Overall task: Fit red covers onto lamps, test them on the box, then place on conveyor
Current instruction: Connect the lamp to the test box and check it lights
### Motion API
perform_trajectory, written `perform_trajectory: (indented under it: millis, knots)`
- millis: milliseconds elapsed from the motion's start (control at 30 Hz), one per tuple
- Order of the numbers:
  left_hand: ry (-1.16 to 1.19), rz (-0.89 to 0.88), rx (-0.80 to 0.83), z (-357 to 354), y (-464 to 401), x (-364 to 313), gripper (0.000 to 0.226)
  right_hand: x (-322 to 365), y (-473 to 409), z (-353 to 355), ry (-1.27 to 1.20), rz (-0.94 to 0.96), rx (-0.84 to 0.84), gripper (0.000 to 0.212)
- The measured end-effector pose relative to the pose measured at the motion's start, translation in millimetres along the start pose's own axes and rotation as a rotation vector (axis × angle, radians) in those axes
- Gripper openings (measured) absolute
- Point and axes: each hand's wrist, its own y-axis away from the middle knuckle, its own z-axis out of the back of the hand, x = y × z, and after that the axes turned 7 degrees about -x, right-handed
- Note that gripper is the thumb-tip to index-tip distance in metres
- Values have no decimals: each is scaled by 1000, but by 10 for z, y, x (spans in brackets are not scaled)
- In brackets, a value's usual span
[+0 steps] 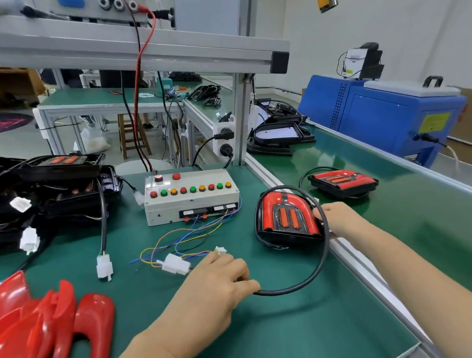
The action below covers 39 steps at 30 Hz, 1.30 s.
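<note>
A lamp with its red cover fitted (287,217) stands tilted on the green mat near the conveyor's edge. My right hand (338,217) grips its right side. Its black cable (312,275) loops forward to my left hand (211,292), which pinches the cable's end and a small white plug (220,250). The test box's white connector (175,264) lies just left of my fingers, on coloured wires from the grey test box (191,196). A second covered lamp (343,182) lies on the conveyor belt (408,219). Loose red covers (41,330) are piled at the lower left.
Black lamp bodies with white connectors (41,193) are stacked at the left. Black frames (280,136) sit at the conveyor's far end. A blue machine (382,116) stands beyond the belt. An aluminium post with sockets (241,125) rises behind the box.
</note>
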Motion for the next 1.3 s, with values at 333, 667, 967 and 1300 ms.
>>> perform_trajectory:
  millis: [333, 667, 967, 1300]
  knots:
    - [-100, -23, 132, -119, -48, -8, 33, 589, 1136, -180, -167, 799, -171, 19]
    - [-31, 52, 140, -67, -120, -134, 36, 779, 1360, -840, -40, 577, 594, 16]
    - [166, 29, -273, -1, 170, 170, 29, 647, 1165, -719, -423, 463, 332, 29]
    - [118, 673, 122, -268, -146, 638, 32, 496, 1095, -766, -445, 440, 316, 9]
